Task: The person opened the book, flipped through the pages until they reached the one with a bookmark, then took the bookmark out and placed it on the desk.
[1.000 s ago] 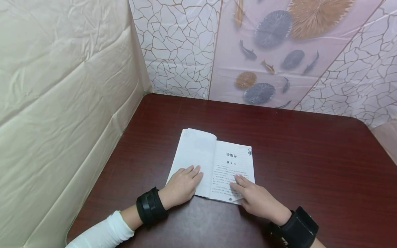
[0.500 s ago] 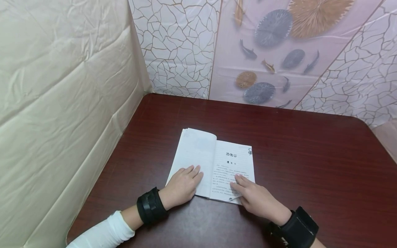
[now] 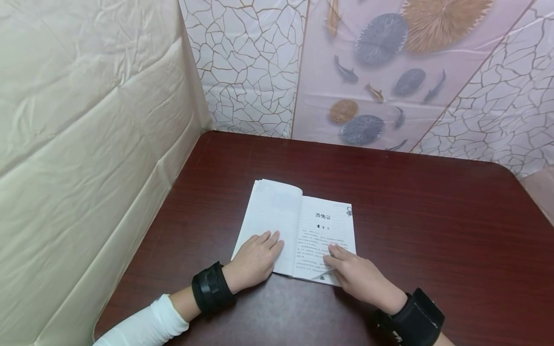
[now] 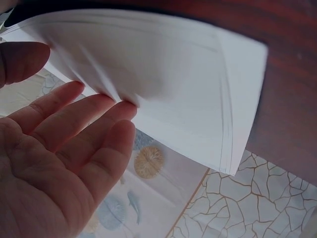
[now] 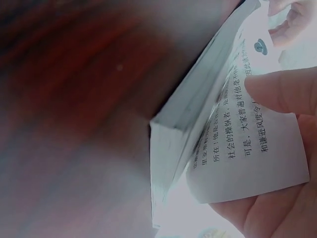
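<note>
An open book (image 3: pixel 277 206) lies on the table, with a blank left page and a right page printed with a heading and lines of text. My left hand (image 3: pixel 254 257) rests on the lower part of the left page. In the left wrist view its fingertips (image 4: pixel 130 108) touch the blank page (image 4: pixel 178 89), fingers fairly straight. Over the lower right corner is my right hand (image 3: pixel 361 278). The right wrist view shows the right thumb (image 5: pixel 282 91) on the printed side of a curled-up page corner (image 5: pixel 257 168), with fingers behind it, pinching the leaf.
The dark red-brown table (image 3: pixel 411 216) extends around the book. A cream cloth (image 3: pixel 95 144) hangs along its left side, and a patterned sheet (image 3: pixel 251 62) stands behind its far edge. Each wrist wears a black band (image 3: pixel 212 288).
The lower right page corner is curled up further, showing more of the leaf beneath. My right hand has shifted very slightly; my left hand stays in place.
</note>
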Demonstrator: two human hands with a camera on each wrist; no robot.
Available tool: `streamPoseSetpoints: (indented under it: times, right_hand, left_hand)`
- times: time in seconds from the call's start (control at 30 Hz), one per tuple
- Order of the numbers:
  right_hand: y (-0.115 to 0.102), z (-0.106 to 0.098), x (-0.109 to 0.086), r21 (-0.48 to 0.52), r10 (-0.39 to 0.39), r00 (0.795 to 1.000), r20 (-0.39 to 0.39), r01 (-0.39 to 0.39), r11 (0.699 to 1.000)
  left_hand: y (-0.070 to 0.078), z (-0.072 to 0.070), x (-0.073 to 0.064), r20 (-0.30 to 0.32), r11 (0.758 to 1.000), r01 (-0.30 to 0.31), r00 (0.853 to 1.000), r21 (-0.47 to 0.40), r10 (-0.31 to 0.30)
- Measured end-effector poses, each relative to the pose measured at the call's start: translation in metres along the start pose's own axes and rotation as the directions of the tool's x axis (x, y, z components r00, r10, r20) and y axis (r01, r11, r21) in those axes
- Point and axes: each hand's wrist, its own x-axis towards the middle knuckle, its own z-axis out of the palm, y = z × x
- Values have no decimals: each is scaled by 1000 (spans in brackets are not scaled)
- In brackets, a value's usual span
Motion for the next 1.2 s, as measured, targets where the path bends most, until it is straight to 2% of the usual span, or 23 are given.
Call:
streamPoseSetpoints:
  times: [0.3,0.8,1.2]
  right_hand:
    - [-2,-3,0,26,52,999,16,-52,998]
    - [0,-4,-1,10,23,998,-62,-22,1000]
    - [2,-7,0,49,36,993,-112,-31,998]
  left_hand:
    - [1,1,0,12,1000,7,1000,-7,-7]
    - [1,1,0,-23,1000,-3,1000,4,3]
    - [3,-3,1,75,999,14,997,-31,-12]
